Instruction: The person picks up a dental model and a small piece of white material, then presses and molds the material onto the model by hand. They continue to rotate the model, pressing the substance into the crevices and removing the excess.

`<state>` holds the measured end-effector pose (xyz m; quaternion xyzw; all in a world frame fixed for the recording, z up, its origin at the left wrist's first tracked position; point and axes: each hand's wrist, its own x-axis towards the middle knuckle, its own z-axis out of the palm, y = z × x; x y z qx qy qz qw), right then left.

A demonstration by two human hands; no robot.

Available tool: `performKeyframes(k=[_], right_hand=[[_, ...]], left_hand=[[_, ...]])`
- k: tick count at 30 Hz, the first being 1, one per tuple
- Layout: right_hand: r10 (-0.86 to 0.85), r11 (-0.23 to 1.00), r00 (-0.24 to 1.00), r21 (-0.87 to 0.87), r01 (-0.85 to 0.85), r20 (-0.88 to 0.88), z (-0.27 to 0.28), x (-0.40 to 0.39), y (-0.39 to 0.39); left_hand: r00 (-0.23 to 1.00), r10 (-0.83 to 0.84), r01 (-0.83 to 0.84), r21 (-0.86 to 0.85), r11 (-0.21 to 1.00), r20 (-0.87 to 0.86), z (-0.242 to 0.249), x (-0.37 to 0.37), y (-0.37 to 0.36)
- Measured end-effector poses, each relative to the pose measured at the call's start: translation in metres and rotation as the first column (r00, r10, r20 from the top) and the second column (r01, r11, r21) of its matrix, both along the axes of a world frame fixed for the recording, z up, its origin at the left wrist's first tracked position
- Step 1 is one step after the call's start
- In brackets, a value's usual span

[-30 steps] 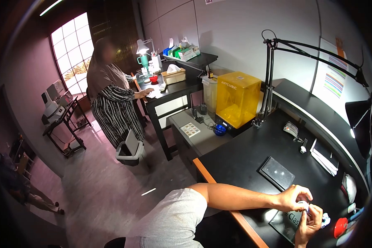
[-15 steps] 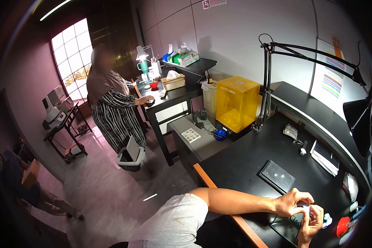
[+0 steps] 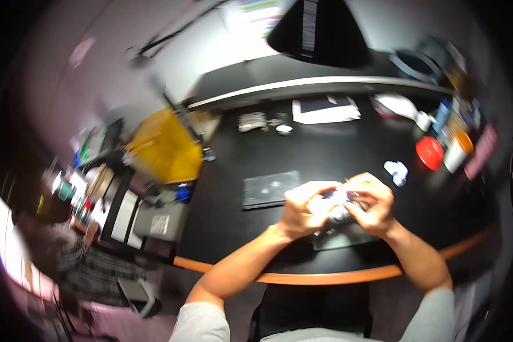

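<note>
My left hand (image 3: 306,210) and my right hand (image 3: 372,205) meet above the black desk, fingers pinched around a small whitish and silvery thing (image 3: 339,199). Blur and my fingers keep me from telling what it is. Under the hands lies a glass plate (image 3: 347,238), partly covered by them. To the left of my left hand is a flat dark box (image 3: 271,189) with pale smudges on its top. Beyond my right hand sits a crumpled white and bluish wad (image 3: 396,172).
A red round item (image 3: 430,153) and an orange-rimmed white cup (image 3: 459,151) stand at the right. Papers (image 3: 326,110) lie at the back beneath a black lamp shade (image 3: 319,31). A yellow-covered machine (image 3: 168,149) stands left; a person (image 3: 77,251) is beyond it.
My view has swung right and down from the room to the desk, so it is blurred. Both hands stay together over the glass plate, still pinching the small thing.
</note>
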<state>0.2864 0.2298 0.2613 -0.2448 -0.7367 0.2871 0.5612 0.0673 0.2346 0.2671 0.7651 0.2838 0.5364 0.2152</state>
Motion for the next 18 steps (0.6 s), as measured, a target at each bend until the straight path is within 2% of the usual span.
performKeyframes(k=[4, 5, 8, 13, 17, 18], right_hand=[[0.003, 0.998, 0.999, -0.055, -0.005, -0.041, 0.001, 0.002, -0.004], [-0.009, 1.0, 1.0, -0.009, 0.009, 0.012, 0.002, 0.003, -0.003], [0.014, 0.999, 0.999, -0.05, -0.015, -0.03, -0.001, 0.001, -0.003], [-0.023, 1.0, 1.0, 0.0, 0.023, -0.012, -0.005, 0.002, -0.001], [-0.108, 0.99, 0.991, 0.096, 0.1, 0.076, 0.0, -0.003, -0.003], [-0.088, 0.996, 0.996, 0.033, 0.087, 0.031, 0.0, -0.008, -0.008]], left_hand=[[1.0, 0.006, -0.006, 0.008, 1.0, -0.007, 0.001, 0.007, -0.005], [1.0, -0.004, 0.004, 0.018, 1.0, 0.0, -0.001, 0.007, -0.003], [1.0, 0.003, -0.003, -0.02, 1.0, -0.023, -0.001, 0.005, -0.004], [0.999, -0.009, 0.008, -0.038, 0.999, -0.047, 0.008, 0.007, -0.006], [1.0, -0.021, 0.021, 0.071, 0.997, 0.005, 0.0, 0.0, -0.004], [0.997, -0.051, 0.047, 0.055, 0.997, 0.065, -0.004, 0.001, -0.004]])
